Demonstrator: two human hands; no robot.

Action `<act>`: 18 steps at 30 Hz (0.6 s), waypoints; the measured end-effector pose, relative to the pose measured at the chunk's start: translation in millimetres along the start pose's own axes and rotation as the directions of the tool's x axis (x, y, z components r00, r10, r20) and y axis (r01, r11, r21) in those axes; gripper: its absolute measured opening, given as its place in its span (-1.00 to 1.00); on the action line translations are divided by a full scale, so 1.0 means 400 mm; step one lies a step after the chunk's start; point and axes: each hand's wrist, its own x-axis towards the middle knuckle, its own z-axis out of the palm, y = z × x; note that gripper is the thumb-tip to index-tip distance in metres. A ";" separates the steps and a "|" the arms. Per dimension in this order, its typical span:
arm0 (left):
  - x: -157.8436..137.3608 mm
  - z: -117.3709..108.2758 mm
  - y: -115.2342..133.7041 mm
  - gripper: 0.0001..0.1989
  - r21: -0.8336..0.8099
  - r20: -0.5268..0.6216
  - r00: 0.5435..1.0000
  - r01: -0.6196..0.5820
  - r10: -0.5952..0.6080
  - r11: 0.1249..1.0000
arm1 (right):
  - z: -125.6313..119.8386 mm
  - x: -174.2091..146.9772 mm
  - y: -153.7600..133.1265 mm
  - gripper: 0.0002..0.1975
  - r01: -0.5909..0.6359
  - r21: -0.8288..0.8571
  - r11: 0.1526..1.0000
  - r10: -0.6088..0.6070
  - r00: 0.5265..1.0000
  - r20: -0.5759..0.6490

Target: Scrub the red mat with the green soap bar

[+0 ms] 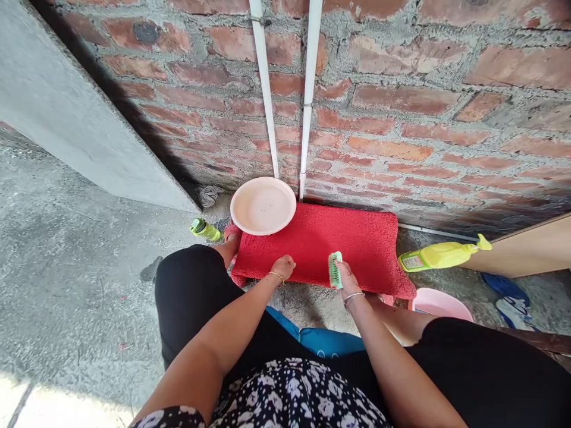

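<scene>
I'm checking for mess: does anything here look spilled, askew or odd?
The pale basin seems to overhang the far left corner of the red cloth, with dark specks inside. A dark patch beside the left knee could be damp or a stain.

Just below the frame's centre, the left hand (284, 268) curls over a red cloth (352, 235); right of it, the right hand (347, 278) grips a green brush (335, 270). A pale basin (263, 205) sits left of centre, a yellow bottle (439, 255) far right.
</scene>
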 end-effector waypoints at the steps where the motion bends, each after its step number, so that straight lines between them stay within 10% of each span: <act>1: 0.006 -0.014 -0.005 -0.96 0.079 -0.018 1.000 -0.008 0.010 0.997 | -0.009 0.012 0.008 -0.57 0.064 -0.112 0.992 -0.070 0.996 -0.056; 4: 0.010 -0.042 -0.018 -0.95 0.310 -0.036 0.999 -0.001 0.013 0.951 | -0.004 0.024 0.030 -0.52 0.145 -0.496 0.856 -0.207 0.976 -0.071; 11: 0.007 -0.042 -0.040 -0.87 0.567 0.002 1.000 0.011 -0.015 0.824 | 0.123 -0.059 0.058 -0.40 0.400 -0.907 0.131 -0.355 0.873 0.334; 14: 0.018 -0.046 -0.038 -0.84 0.614 0.007 1.000 0.005 -0.011 0.789 | 0.096 -0.057 0.055 -0.39 0.384 -0.921 0.067 -0.331 0.879 0.342; 18: 0.034 -0.045 -0.027 -0.82 0.650 0.014 1.000 -0.005 -0.005 0.760 | -0.059 -0.017 0.031 -0.40 0.079 -0.978 0.194 -0.363 0.932 0.003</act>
